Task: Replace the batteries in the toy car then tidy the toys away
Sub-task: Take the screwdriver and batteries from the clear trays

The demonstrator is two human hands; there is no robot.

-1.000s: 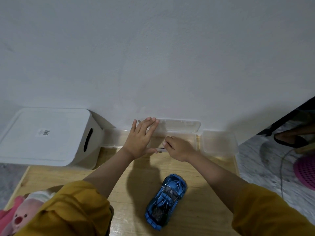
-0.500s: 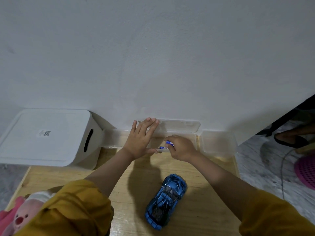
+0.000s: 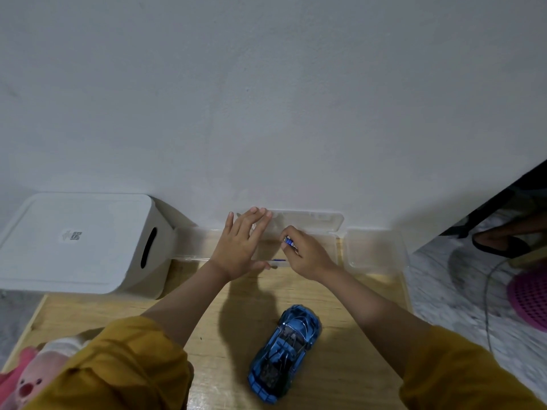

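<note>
Compared with the frame half a second earlier, your right hand (image 3: 307, 255) has lifted slightly and drawn the blue battery (image 3: 288, 241) clear of the clear plastic case (image 3: 313, 229) at the centre of the frame, while your left hand (image 3: 241, 247) has not shifted. A second blue item (image 3: 278, 260), probably another battery, lies low in the case just below the first, though it is too small to identify with certainty. Your left grip is flat and wide, its fingers straight and spread, pressing on the left part of the case beside its raised lid (image 3: 307, 221) at the foot of the wall. Your right grip is narrow, fingertips pinched on the battery, which points up and to the left above the open case. The toy car (image 3: 285, 353) rests on the wooden tabletop (image 3: 207, 306) at the lower centre of the frame, well apart from both hands; dark inner parts show along its length, but whether its battery bay is open cannot be told. Judged from this layout, you are early in the task: a fresh cell is in hand, nothing has yet been fitted, and the tidying is not begun. The white storage bin (image 3: 80, 241) at the left stands with its lid on, and the pink plush toy (image 3: 26, 380) lies at the lower left corner.
</note>
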